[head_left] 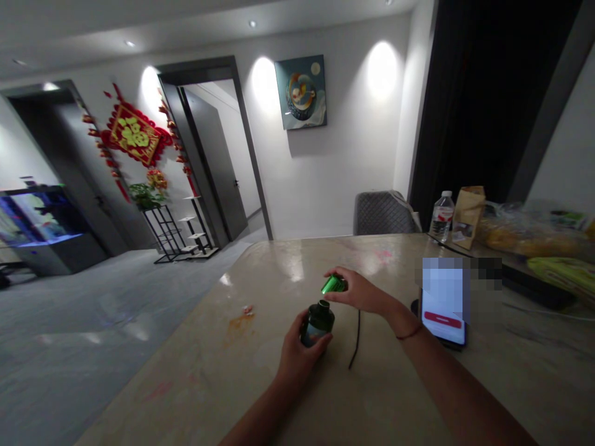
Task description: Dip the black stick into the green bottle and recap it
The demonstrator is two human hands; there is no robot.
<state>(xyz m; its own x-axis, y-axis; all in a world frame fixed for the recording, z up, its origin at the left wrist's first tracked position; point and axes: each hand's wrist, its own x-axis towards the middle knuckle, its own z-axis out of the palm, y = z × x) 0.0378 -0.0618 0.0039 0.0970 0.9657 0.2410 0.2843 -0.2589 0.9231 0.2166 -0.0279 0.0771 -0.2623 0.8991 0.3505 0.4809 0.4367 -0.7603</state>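
A dark green bottle with a bare, uncapped neck stands on the table, tilted slightly if at all. My left hand is wrapped round its body from the left and front. Just above and to the right of the neck, my right hand pinches a shiny green cap between thumb and fingers. The cap is apart from the bottle's mouth and leans to one side. Below my right hand a thin dark cord or stick lies on the tabletop.
The pale, glossy table carries a phone propped upright at right. Behind it are a water bottle, a brown paper bag and plastic-wrapped food. A small crumpled scrap lies left. A grey chair stands at the far edge.
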